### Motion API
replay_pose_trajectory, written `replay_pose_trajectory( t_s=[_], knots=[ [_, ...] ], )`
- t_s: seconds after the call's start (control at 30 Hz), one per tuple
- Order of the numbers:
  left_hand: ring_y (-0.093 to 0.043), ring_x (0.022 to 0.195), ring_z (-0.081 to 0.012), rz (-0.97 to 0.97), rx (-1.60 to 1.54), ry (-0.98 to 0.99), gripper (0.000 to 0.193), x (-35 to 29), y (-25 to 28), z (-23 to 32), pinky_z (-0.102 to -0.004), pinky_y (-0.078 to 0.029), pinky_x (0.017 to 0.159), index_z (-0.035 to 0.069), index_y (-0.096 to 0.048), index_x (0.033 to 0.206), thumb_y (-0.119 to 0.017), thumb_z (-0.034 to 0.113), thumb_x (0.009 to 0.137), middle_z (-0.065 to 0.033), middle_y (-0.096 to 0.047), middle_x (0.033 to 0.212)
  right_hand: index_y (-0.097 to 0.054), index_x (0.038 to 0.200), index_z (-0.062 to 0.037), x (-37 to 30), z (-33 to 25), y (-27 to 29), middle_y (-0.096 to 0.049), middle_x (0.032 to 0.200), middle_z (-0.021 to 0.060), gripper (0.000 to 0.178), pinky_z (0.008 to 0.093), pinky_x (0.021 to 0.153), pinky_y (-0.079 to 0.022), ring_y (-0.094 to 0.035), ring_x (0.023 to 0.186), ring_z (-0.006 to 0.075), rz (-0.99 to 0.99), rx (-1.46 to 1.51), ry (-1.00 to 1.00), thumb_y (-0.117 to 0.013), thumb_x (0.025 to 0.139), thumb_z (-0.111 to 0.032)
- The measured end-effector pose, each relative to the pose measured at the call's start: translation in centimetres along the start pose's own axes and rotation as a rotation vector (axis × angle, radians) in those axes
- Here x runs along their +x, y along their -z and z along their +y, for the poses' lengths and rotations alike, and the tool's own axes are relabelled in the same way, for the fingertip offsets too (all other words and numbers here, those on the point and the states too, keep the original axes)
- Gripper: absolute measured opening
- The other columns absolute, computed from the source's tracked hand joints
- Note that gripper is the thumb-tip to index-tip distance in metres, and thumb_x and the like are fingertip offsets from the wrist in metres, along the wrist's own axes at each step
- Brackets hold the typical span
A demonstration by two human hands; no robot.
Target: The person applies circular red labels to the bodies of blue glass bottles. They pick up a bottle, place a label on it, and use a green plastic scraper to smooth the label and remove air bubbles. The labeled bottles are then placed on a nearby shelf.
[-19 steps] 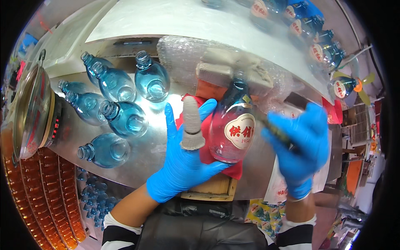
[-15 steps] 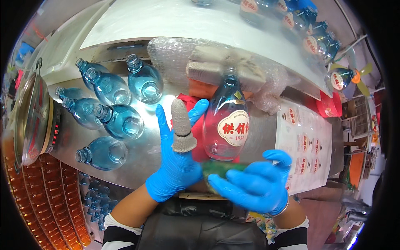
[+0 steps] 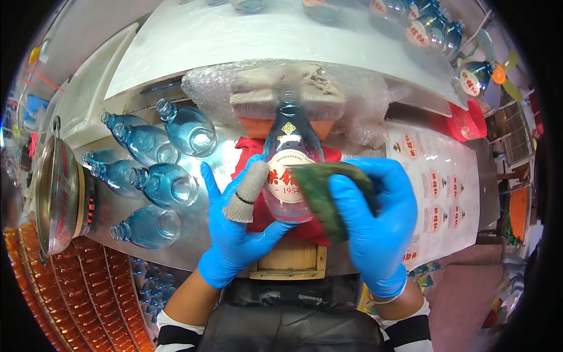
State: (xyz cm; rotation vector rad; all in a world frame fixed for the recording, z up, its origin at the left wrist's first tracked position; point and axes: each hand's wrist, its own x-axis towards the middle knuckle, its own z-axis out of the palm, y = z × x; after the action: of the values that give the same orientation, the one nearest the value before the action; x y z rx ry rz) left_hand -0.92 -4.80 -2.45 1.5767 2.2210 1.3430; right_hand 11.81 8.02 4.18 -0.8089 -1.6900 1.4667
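Observation:
A blue glass bottle (image 3: pixel 291 141) with a cream oval label (image 3: pixel 288 193) lies on a red cloth (image 3: pixel 331 154), its neck pointing away from me. My left hand (image 3: pixel 231 234), in a blue glove, holds it by the lower left side, thumb at the base and one finger sticking out. A grey knitted finger cover (image 3: pixel 247 190) sits on one of its fingers. My right hand (image 3: pixel 384 223), gloved too, grips a dark green flat pad (image 3: pixel 328 193) whose left edge overlaps the label's right side. Whether the pad presses on the glass is hard to tell.
Several plain blue bottles (image 3: pixel 170 185) lie to the left beside a scale with a round metal pan (image 3: pixel 58 196). To the right lies a sheet of labels (image 3: pixel 437 176). Labelled bottles (image 3: pixel 431 29) stand far right. Behind the bottle are a grey padded block (image 3: pixel 252 102) and bubble wrap (image 3: pixel 205 82).
My right hand has risen, bringing the green pad from below the bottle's base up to its label. My left hand has closed in against the bottle. The whole view has shifted.

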Motion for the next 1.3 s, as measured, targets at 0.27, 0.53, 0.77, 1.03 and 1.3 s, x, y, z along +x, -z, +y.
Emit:
replay_pose_trajectory(
  t_s=[0.27,0.53,0.77,1.03,1.3],
  knots=[
    [-0.049,0.117,-0.0287,-0.042,0.149,-0.098,0.073,0.7,0.9,0.5,-0.0559,0.007,0.106,0.005,-0.044,0.129,-0.074,0.028,0.067,-0.0153,-0.051,0.126,-0.054,0.082,-0.0022,1.6,3.0,2.7,-0.058,0.071,0.0016,0.014,0.0195,0.055,-0.044,-0.053,0.062,0.0047,0.111,-0.07,-0.183,-0.067,0.079,-0.007],
    [-0.052,0.111,-0.0265,-0.145,0.163,0.023,0.074,1.8,1.6,2.6,-0.0596,0.007,0.104,0.009,-0.043,0.131,-0.073,0.026,0.067,-0.011,-0.051,0.124,-0.054,0.078,-0.002,2.9,0.4,0.8,-0.058,0.065,0.0041,0.021,0.0212,0.052,-0.042,-0.052,0.058,0.0055,-0.027,-0.054,-0.059,-0.072,0.074,-0.012],
    [-0.047,0.114,-0.0281,-0.284,0.385,0.03,0.07,3.2,2.7,4.7,-0.0626,0.006,0.102,0.015,-0.043,0.132,-0.071,0.025,0.068,-0.0135,-0.046,0.127,-0.056,0.08,-0.0032,3.2,3.9,3.5,-0.058,0.071,0.0017,0.017,0.0209,0.054,-0.043,-0.051,0.063,0.0048,0.037,-0.072,-0.164,-0.07,0.077,-0.013],
    [-0.032,0.128,-0.0358,-0.281,0.626,-0.12,0.068,4.7,1.9,5.6,-0.0549,-0.009,0.107,0.018,-0.05,0.127,-0.076,0.025,0.065,-0.0237,-0.02,0.143,-0.056,0.086,-0.0025,1.9,4.8,3.5,-0.059,0.077,0.0024,0.016,0.0203,0.064,-0.045,-0.054,0.069,0.0068,0.142,0.273,-0.403,-0.068,0.079,-0.011],
    [-0.031,0.129,-0.0324,0.012,0.057,-0.087,0.077,2.2,-1.1,0.6,-0.055,0.006,0.105,0.021,-0.047,0.129,-0.078,0.036,0.061,-0.0187,-0.026,0.141,-0.052,0.078,-0.0034,-1.3,1.6,1.6,-0.056,0.072,0.0007,0.018,0.0188,0.055,-0.041,-0.048,0.063,0.0035,0.078,0.258,-0.313,-0.068,0.08,-0.01]
  ],
)
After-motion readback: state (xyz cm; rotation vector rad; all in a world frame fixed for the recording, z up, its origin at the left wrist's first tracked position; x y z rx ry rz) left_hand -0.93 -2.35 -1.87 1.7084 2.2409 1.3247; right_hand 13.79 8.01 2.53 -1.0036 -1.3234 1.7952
